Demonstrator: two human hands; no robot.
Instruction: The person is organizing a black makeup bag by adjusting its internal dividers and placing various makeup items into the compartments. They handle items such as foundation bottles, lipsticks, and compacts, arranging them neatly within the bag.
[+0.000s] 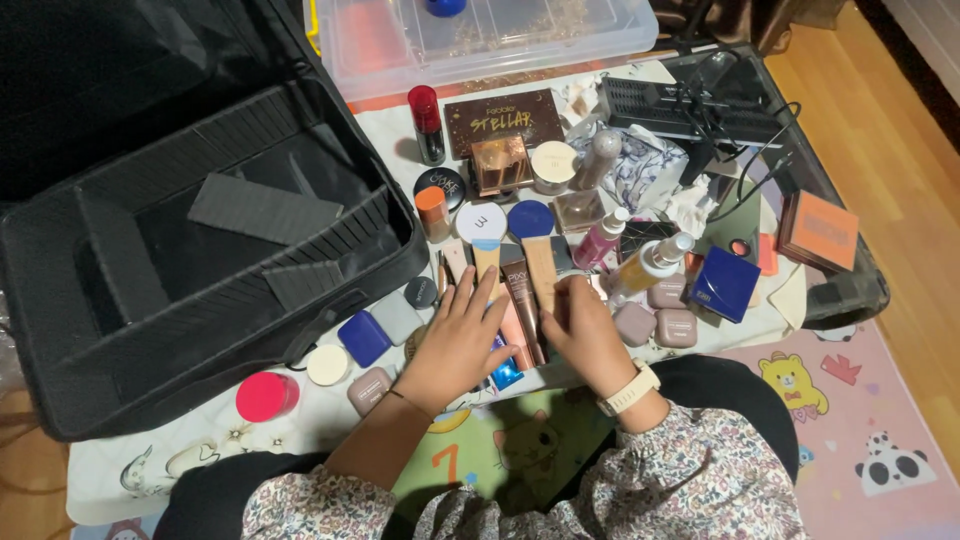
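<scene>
My left hand (458,335) lies flat with fingers spread over several makeup tubes (523,300) and a small blue packet (505,375) on the white cloth. My right hand (588,330), with a cream watch on its wrist, rests beside it with fingers curled over the same cluster of tubes; whether it grips one I cannot tell. Just beyond my fingers stand two tubes with round caps, one white (481,223) and one dark blue (530,219).
An open black case (200,250) with loose dividers fills the left. A clear plastic box (480,35) sits at the back. Compacts, bottles, a dark palette (503,118), a blue box (724,283) and an orange box (820,231) crowd the cloth. A red lid (266,396) lies front left.
</scene>
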